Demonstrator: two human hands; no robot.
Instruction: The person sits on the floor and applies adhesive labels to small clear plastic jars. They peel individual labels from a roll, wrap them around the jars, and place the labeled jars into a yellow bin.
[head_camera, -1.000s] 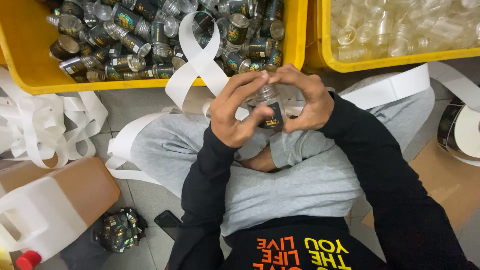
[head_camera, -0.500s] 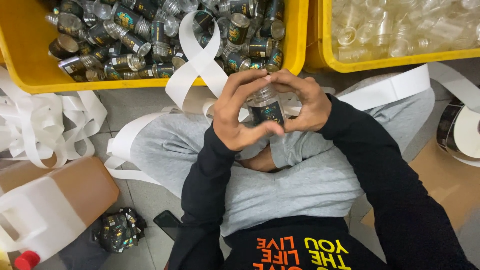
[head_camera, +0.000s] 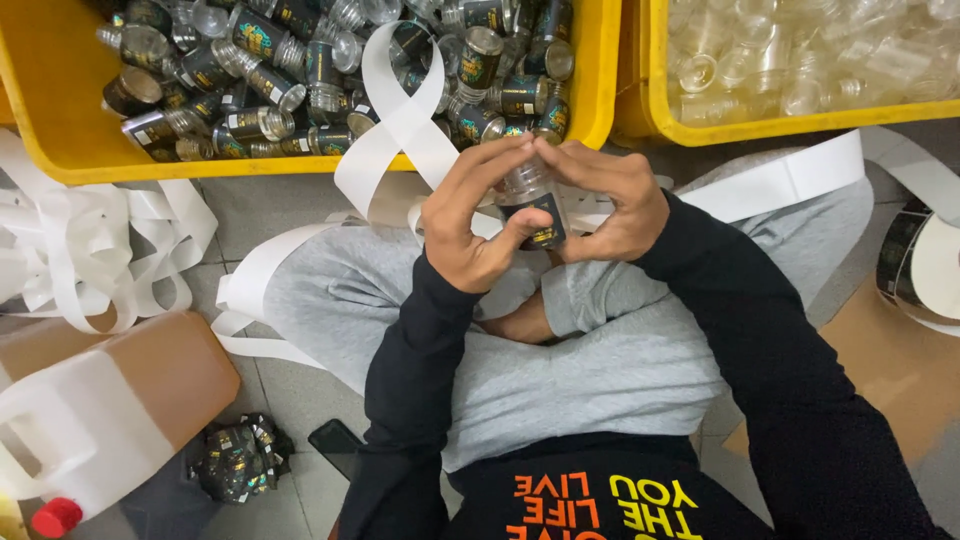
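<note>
Both of my hands hold one small clear plastic bottle (head_camera: 530, 200) above my lap. A dark label with gold print sits on its lower part. My left hand (head_camera: 470, 225) wraps its left side, with the thumb pressed on the label. From the other side my right hand (head_camera: 610, 200) cups the bottle, fingers curled over its top. I sit cross-legged in grey trousers and a black long-sleeved top. A white strip of label backing (head_camera: 400, 130) loops up just behind my hands.
A yellow crate (head_camera: 60, 150) of labelled bottles stands ahead left, a second yellow crate (head_camera: 760, 128) of clear unlabelled bottles ahead right. Tangled white backing strip (head_camera: 80, 250) lies left. A white jug (head_camera: 90, 430) and crumpled labels (head_camera: 235, 460) lie lower left; a label roll (head_camera: 925, 270) sits right.
The bottle has turned in my hands so that the dark label shows more. My left thumb has slid onto the label, and my right fingers have shifted over the bottle's top.
</note>
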